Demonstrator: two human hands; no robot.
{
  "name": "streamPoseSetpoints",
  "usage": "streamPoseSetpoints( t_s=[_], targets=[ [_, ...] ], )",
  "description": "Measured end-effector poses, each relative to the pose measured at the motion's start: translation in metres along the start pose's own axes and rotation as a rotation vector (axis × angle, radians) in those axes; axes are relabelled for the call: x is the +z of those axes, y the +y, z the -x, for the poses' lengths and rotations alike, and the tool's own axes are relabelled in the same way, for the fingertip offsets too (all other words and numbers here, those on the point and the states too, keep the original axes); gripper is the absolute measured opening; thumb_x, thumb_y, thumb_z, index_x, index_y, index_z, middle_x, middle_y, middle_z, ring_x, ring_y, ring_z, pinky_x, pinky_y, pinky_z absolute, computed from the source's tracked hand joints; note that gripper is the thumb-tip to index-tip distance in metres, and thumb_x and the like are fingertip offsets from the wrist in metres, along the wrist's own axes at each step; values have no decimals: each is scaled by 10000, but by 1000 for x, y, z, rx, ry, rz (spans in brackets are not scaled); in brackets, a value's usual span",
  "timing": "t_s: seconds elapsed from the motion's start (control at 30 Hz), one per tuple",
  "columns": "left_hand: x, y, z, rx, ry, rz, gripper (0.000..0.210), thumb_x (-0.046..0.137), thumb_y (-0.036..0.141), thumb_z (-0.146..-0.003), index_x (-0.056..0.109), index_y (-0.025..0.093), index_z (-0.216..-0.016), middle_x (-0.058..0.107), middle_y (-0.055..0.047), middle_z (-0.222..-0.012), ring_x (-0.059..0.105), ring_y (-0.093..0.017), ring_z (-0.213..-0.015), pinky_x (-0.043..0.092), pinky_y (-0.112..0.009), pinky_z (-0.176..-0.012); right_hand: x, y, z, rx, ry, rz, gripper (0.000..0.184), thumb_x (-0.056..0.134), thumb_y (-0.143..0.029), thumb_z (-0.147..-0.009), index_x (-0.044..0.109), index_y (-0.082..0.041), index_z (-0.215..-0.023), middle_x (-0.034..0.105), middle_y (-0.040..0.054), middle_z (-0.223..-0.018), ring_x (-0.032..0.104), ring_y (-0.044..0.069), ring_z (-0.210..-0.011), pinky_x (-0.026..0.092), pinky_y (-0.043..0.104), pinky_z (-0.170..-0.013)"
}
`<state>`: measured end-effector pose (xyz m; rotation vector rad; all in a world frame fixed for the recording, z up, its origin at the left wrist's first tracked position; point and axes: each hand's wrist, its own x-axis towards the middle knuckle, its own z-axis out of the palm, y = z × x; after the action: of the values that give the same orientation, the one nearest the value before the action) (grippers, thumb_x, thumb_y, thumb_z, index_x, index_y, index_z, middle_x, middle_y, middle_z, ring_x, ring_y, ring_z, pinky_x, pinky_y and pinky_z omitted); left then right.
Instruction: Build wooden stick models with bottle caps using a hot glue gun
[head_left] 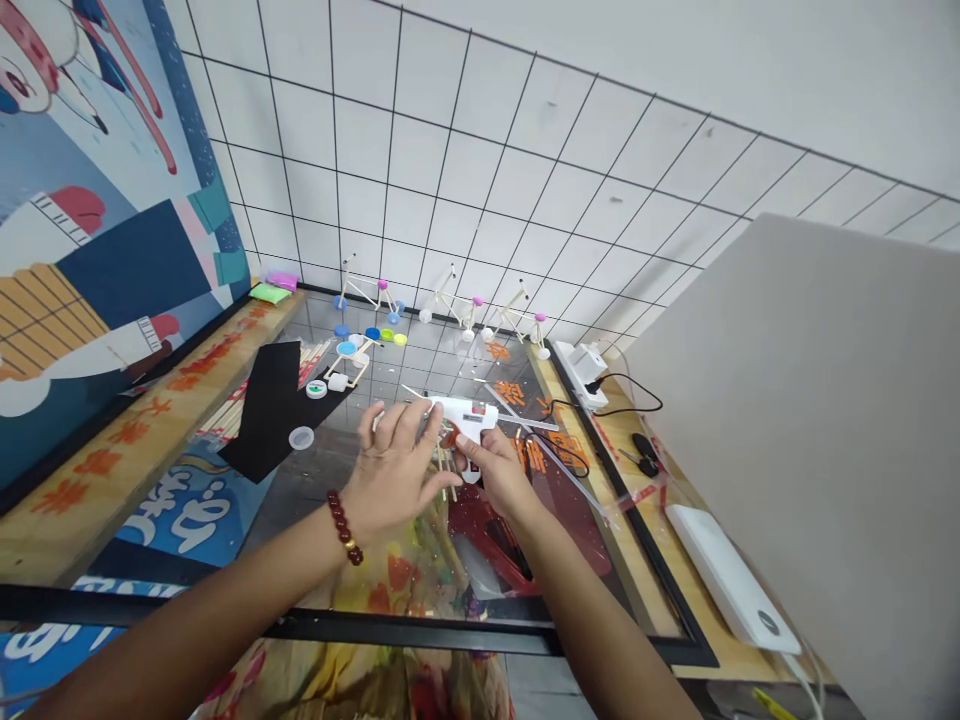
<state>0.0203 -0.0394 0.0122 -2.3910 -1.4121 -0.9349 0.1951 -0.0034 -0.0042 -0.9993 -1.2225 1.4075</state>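
My right hand [501,462] is wrapped around the handle of a white hot glue gun [466,412], whose nozzle points left. My left hand [397,455], with a dark red bead bracelet [344,527] at the wrist, has its fingers spread beside the front of the gun. Whether its index finger touches the gun I cannot tell. Several thin wooden sticks [444,470] show behind and below the hands. Left of them, a partly built stick frame [365,366] with bottle caps lies by a white cap [316,389] and a clear lid [301,438].
Small bicycle models [450,300] of sticks and caps stand along the back, before a black wire grid. Black sheet [262,410] and more sticks [225,412] lie left. At right are a power strip [583,375], keys [643,455], cables and a white power bank [731,575].
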Motion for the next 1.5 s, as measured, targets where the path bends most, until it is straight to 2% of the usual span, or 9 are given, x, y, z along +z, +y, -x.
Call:
streamPoseSetpoints(
  t_s=[0.13, 0.3, 0.53, 0.63, 0.8, 0.97, 1.1, 1.3, 1.5],
  targets=[
    [12, 16, -1, -122, -67, 15, 776, 638, 585, -867, 484, 109, -1461, 461, -233, -1460, 383, -394, -1309, 174, -584, -1148, 2, 4, 0, -5, 19, -24, 418, 783, -454, -710, 555, -224, -975, 592, -29, -763, 464, 105, -541, 328, 238, -465],
    [10, 21, 5, -31, -25, 117, 679, 610, 584, -884, 507, 213, -1444, 418, -194, -1474, 374, -375, -1316, 204, -584, -1135, 0, 9, -2, -31, 50, -75, 364, 759, -449, -736, 561, -231, -950, 544, -50, -667, 446, 112, -534, 349, 239, -492],
    [14, 19, -4, -223, 18, 89, 682, 576, 489, -923, 431, 128, -1484, 375, -236, -1492, 326, -403, -1350, 171, -631, -1138, 3, 15, -2, -81, 54, -64, 343, 736, -406, -762, 589, -235, -1020, 678, 12, -916, 565, 146, -695, 454, 266, -628],
    [19, 24, -6, -227, -9, 90, 663, 578, 473, -924, 456, 121, -1472, 373, -244, -1496, 328, -404, -1342, 176, -640, -1133, 4, 15, -1, -143, 54, -83, 343, 735, -352, -756, 598, -246, -1052, 688, 32, -1049, 622, 194, -943, 492, 307, -827],
    [17, 31, 3, -83, -36, 146, 597, 646, 443, -892, 516, 261, -1445, 390, -177, -1502, 346, -374, -1347, 206, -620, -1140, 1, 16, 0, -81, 48, -92, 314, 708, -342, -750, 607, -246, -1032, 690, 21, -930, 621, 188, -804, 484, 292, -688],
    [-8, 16, 6, 32, 101, 232, 333, 631, 376, -905, 681, 268, -1216, 487, -143, -1422, 419, -331, -1325, 245, -561, -1148, 3, 11, -1, -93, 82, -79, 287, 711, -284, -693, 623, -236, -962, 688, 9, -889, 578, 157, -707, 460, 279, -657],
    [-28, -10, 2, -6, 133, 334, 185, 556, 258, -951, 643, 225, -791, 692, -48, -1034, 610, -223, -1044, 286, -501, -1122, 0, -2, -2, -68, 54, -151, 249, 735, -293, -669, 617, -212, -874, 657, 3, -782, 433, 106, -548, 373, 272, -556],
    [-25, -28, 0, -210, 47, 562, 340, 466, 302, -991, 589, 199, -691, 664, -29, -755, 617, -194, -807, 449, -376, -862, -11, -16, -1, 77, -85, -332, 348, 755, -418, -685, 602, -226, -932, 656, 9, -749, 311, 80, -478, 319, 267, -499],
    [-4, -14, -19, -652, 61, 1007, 197, 735, 370, -756, 705, 176, -783, 707, -34, -778, 638, -187, -749, 503, -308, -711, -13, -18, 1, 81, -150, -285, 297, 717, -453, -730, 603, -237, -898, 636, 5, -730, 257, 86, -482, 304, 272, -504]
  ],
)
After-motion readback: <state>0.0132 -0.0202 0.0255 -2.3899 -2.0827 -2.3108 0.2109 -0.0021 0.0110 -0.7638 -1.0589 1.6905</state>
